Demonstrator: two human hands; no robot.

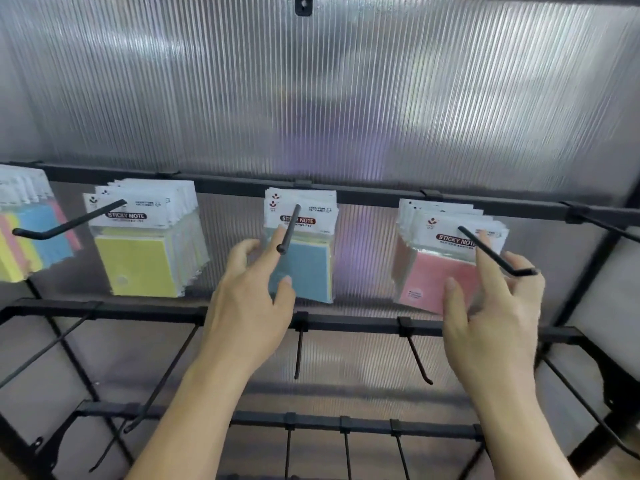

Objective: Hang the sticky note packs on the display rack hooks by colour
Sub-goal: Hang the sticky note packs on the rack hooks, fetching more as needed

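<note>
Sticky note packs hang from black hooks on the rack's top rail [367,196], sorted by colour. Several yellow packs [138,265] hang at the left, blue packs [310,271] in the middle and pink packs [424,277] at the right. My left hand [249,306] reaches to the front blue pack: the thumb rests on its face and the index finger points up behind the middle hook [289,233]. My right hand [491,317] is at the pink stack, with its thumb and straight index finger on the front pack beside the right hook [498,258].
Multi-colour packs [27,244] hang at the far left edge. Long bare hooks [298,351] stick out toward me from two lower rails [346,325]. A ribbed translucent panel [311,98] backs the rack. Another hook [606,228] juts from the rail at the far right.
</note>
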